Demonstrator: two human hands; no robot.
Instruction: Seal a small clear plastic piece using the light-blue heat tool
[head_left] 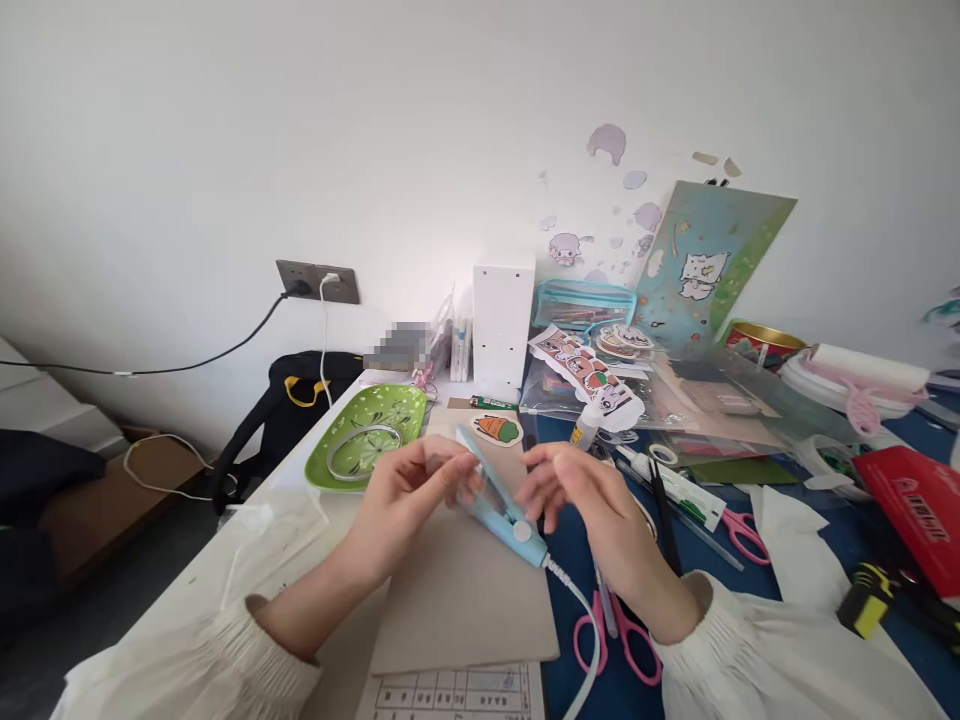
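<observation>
A light blue mini flat iron (501, 510) with a white cord lies slantwise over a beige board (465, 600), its two arms apart at the far end. My left hand (416, 490) is at the far end of the iron, thumb and fingers pinched together. Something clear seems to show at its fingertips, but blur hides what it is. To the right of the iron, my right hand (592, 500) hovers with bent, slightly spread fingers and nothing visible in them. Beyond the hands, a carrot sticker (496, 430) rests on the board.
A green tray (315, 455) holding a pale ring stands at left. Pink scissors (637, 650) lie near my right wrist, beside black tweezers (664, 520). Farther back are a small glue bottle (586, 428), a sticker strip (577, 370) and a white box (502, 320).
</observation>
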